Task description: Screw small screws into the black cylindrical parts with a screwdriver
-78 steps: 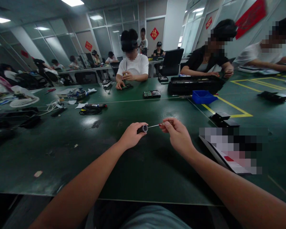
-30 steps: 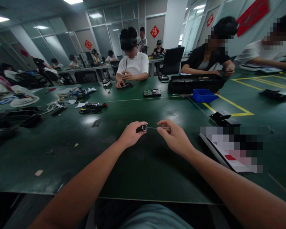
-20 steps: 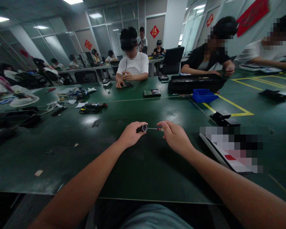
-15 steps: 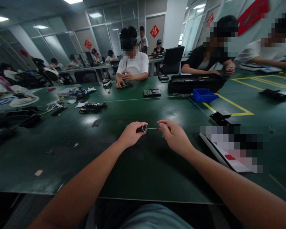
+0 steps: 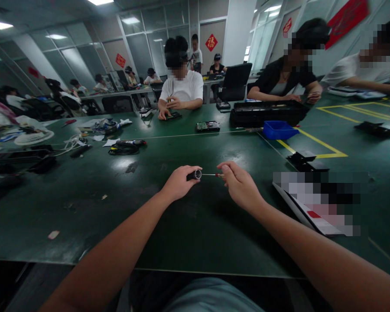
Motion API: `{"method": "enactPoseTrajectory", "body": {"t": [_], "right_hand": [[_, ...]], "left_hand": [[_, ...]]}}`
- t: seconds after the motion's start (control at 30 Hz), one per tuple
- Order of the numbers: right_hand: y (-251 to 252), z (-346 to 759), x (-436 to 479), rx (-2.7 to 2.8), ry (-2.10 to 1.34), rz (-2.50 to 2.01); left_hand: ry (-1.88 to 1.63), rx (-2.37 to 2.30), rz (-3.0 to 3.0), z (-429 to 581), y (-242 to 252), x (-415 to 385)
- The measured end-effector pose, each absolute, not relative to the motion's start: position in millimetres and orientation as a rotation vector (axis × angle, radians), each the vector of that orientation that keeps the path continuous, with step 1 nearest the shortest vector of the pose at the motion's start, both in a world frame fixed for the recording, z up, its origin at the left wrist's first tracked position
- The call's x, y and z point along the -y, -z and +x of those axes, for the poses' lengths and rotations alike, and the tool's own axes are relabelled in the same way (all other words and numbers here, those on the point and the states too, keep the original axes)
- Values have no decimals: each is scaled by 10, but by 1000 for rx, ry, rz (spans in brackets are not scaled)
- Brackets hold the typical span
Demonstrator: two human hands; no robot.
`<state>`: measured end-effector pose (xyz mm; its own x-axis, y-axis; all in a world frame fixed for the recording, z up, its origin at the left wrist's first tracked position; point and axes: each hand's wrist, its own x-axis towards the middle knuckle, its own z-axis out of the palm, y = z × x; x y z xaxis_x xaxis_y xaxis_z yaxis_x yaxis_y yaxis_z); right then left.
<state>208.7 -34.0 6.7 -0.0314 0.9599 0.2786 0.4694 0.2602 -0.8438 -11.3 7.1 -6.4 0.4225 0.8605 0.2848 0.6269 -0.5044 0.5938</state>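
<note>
My left hand (image 5: 178, 183) is closed around a small black cylindrical part (image 5: 194, 175), whose round, silvery-rimmed end faces me. In my right hand (image 5: 238, 183) is a screwdriver (image 5: 218, 175) with a red handle, gripped between thumb and fingers. Its thin metal shaft points left and reaches the black part at its right side. Whether the tip sits inside the part or only touches it, I cannot tell. Both hands are held over the green table (image 5: 182, 234), and most of the screwdriver handle is hidden by my right fingers.
Right of my hands lies a partly blurred white packet (image 5: 299, 212), with black brackets (image 5: 303, 161) behind it. A blue bin (image 5: 279, 130), a long black housing (image 5: 268, 113) and a circuit-board device (image 5: 208, 126) stand farther back. Coiled black cable (image 5: 126, 148) lies left. Co-workers sit across the table.
My right fingers have shifted on the screwdriver handle, the index finger curling in closer. My left hand and the black part stay nearly in place.
</note>
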Motion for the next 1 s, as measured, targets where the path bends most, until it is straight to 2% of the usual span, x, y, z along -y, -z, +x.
{"method": "enactPoseTrajectory", "body": {"t": [0.4,0.6,1.0], "right_hand": [[3,2015,262,1173,-1018,-1027],[101,2027,177,919,-1171,-1008],[70,2052,223,1237,-891,-1151]], "left_hand": [[-867,-1227,2314,-118,52,-69],[-707,-1125,2552,-127,20,-99],[-621,-1222,2500,-129,78,-100]]}}
